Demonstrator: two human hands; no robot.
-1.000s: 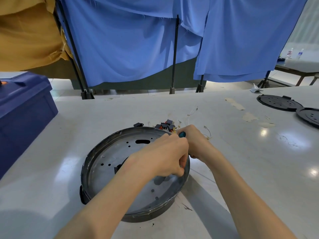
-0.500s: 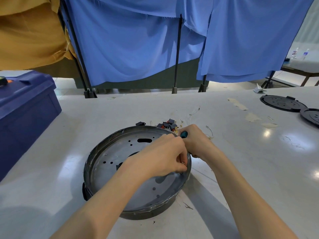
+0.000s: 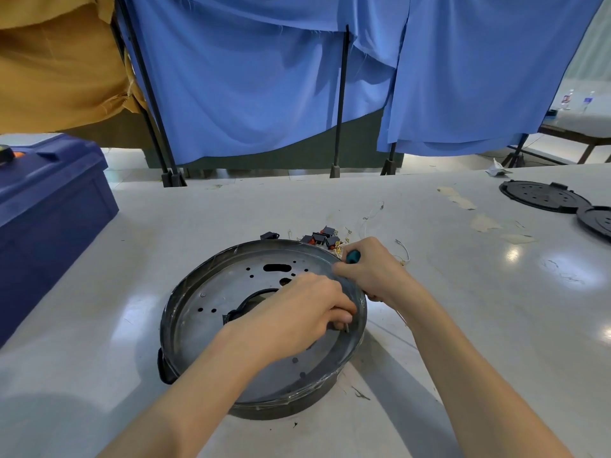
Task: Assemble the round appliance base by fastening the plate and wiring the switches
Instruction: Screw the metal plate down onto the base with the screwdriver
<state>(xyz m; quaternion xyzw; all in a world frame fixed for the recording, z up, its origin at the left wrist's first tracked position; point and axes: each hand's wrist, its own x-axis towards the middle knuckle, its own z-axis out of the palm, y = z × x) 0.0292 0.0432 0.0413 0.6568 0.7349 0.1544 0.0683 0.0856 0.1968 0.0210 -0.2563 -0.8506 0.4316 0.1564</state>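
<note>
Right hand (image 3: 377, 272) — fist round screwdriver (image 3: 353, 256)

Left: a dark blue crate (image 3: 49, 209) is set on the table (image 3: 463, 309).
Behind: blue curtains (image 3: 248, 87) are hung beside mustard cloth (image 3: 56, 71).
Right: two black discs (image 3: 542, 196) are laid.

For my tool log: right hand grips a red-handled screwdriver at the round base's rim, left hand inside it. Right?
No: in the head view the screwdriver handle is teal, not red. The right hand at the round base rim and left hand inside are correct.
</note>
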